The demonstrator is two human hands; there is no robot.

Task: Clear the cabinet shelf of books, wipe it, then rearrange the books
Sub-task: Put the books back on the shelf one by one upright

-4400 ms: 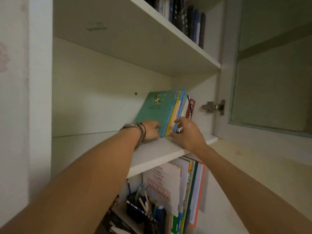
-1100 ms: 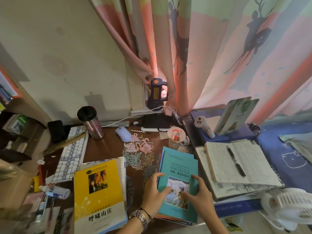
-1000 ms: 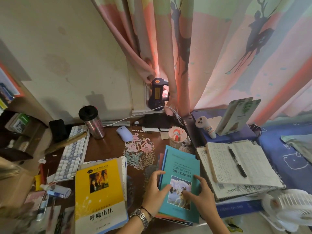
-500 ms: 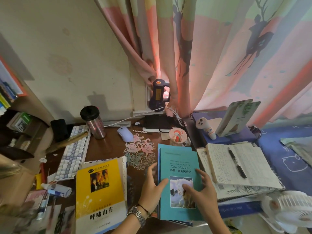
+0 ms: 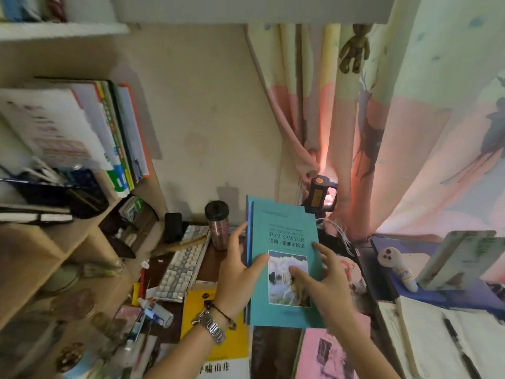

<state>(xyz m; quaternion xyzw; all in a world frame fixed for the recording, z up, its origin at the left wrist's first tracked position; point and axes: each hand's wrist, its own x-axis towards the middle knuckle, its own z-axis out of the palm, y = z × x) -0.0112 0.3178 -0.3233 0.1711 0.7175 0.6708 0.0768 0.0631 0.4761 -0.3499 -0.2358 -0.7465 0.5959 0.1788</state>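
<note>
In the head view, the teal Tom Sawyer book (image 5: 284, 258), which half a second ago lay flat on the desk (image 5: 216, 258) under both hands, now stands lifted in front of the wall with at least one more teal book tucked behind it, so I judge the small stack is being carried again, either back toward the shelf or to another spot. The left hand (image 5: 237, 272) grasps the stack's left edge, thumb across the cover. The right hand (image 5: 325, 277) touches the cover with spread, nearly straight fingers (image 5: 299, 272), steadying rather than clutching it.
</note>
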